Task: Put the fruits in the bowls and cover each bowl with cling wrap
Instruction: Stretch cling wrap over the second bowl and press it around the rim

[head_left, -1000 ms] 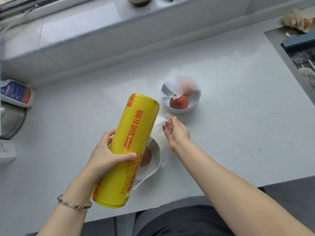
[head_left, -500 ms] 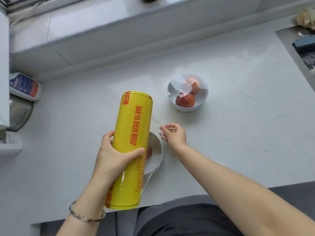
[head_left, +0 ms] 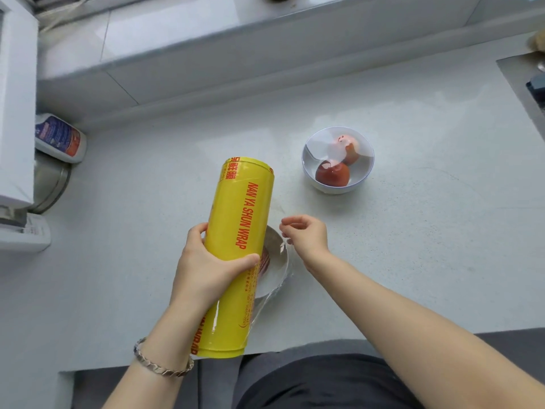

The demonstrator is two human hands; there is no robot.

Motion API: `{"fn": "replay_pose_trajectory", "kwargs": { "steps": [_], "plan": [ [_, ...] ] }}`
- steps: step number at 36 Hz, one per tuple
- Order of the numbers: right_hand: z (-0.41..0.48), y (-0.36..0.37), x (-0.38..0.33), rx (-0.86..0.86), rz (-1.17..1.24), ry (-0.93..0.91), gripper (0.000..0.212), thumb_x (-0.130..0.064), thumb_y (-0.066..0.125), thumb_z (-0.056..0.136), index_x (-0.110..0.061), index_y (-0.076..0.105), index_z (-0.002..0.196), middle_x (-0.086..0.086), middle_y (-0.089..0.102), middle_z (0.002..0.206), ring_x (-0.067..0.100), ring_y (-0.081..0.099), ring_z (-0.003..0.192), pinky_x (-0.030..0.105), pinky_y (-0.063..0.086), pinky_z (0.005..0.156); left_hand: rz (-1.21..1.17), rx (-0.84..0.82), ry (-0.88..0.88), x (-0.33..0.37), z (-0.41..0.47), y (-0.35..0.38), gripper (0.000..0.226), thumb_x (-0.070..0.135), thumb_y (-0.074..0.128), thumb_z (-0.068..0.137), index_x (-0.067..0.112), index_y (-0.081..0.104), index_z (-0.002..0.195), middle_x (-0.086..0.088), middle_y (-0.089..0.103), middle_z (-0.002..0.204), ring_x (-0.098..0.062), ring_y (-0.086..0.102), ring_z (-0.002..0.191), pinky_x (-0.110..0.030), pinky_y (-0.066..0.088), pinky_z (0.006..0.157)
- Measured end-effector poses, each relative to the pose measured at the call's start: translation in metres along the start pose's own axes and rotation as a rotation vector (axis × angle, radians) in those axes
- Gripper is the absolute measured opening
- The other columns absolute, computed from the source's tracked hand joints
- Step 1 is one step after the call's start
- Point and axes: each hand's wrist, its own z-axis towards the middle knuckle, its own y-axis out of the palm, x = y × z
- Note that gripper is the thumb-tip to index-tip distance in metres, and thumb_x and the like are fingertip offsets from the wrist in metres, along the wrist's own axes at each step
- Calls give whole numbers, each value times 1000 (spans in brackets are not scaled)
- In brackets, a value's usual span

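Note:
My left hand (head_left: 209,264) grips a big yellow cling wrap roll (head_left: 239,231), held tilted over the near white bowl (head_left: 275,261). A red fruit (head_left: 264,261) shows in that bowl, mostly hidden by the roll. A clear sheet of film (head_left: 274,293) runs from the roll across the bowl. My right hand (head_left: 306,236) pinches the film's edge just right of the bowl's rim. Farther back stands a second white bowl (head_left: 324,188) with two red fruits (head_left: 332,173), film stretched over its top.
A white bottle with a blue and orange label (head_left: 59,138) lies at the left by a steel pot (head_left: 50,178). A sink edge (head_left: 519,84) is at the far right. A raised ledge (head_left: 236,54) runs along the back of the counter.
The roll has swung more upright and over the near bowl. My right hand has lowered with the film's edge toward the bowl's right rim.

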Motion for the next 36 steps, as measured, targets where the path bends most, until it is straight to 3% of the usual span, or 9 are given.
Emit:
{"fn": "replay_pose_trajectory", "kwargs": {
  "steps": [4,7,10,13,15,18,22,28,36],
  "plan": [
    [1,6,2,-25,-278,-113,16,-9,64,83,-4,71,97,7,70,95,12,60,85,19,45,82,45,57,-37,-6,0,1,101,47,86,54,26,30,135,-5,52,127,-28,57,104,-48,52,86],
    [-2,8,4,-147,-415,-165,21,-12,56,89,-5,70,103,9,69,109,15,61,102,20,42,89,84,89,-41,-9,0,2,102,51,84,54,27,28,135,-5,51,128,-29,56,107,-50,51,86],
    [-10,4,9,-290,-424,-149,28,-19,50,94,1,68,101,16,68,108,25,62,101,32,45,88,127,114,-32,-11,-1,3,103,56,83,53,27,27,136,-5,50,129,-30,54,109,-51,51,86],
    [-22,-2,20,-385,-404,-79,36,-25,50,94,-9,55,126,5,61,122,16,57,111,29,41,102,137,136,-34,-13,0,3,104,57,81,54,27,26,137,-5,49,131,-30,53,111,-50,51,87],
    [-28,-5,27,-392,-467,-109,40,-27,48,94,-18,48,134,6,60,125,18,59,109,29,44,98,130,143,-38,-15,0,2,104,58,81,54,27,26,137,-5,49,131,-30,53,111,-50,51,87],
    [-34,-2,29,-375,-519,-123,40,-29,42,96,-24,44,136,8,60,117,29,65,89,35,57,75,148,146,-41,-15,-1,1,103,57,81,55,26,26,137,-5,48,131,-30,53,112,-48,50,87],
    [-32,5,29,-277,-661,-266,36,-25,38,96,-19,52,129,13,65,113,30,63,97,44,52,85,238,182,-32,-13,-3,-4,106,58,80,54,24,26,138,-7,46,131,-31,48,116,-46,46,89],
    [-32,-5,25,-94,-647,-339,24,-17,36,95,-11,59,97,11,60,73,30,56,71,41,47,67,350,288,-46,-17,-3,-3,109,54,79,61,14,20,143,-16,41,134,-36,39,121,-46,39,95],
    [-27,-19,22,-50,-649,-306,27,-18,35,95,-13,61,102,0,54,65,22,53,64,47,53,73,404,253,-26,-18,-4,15,110,62,70,67,8,13,144,-20,34,137,-38,36,122,-46,36,99]
  ]
}}
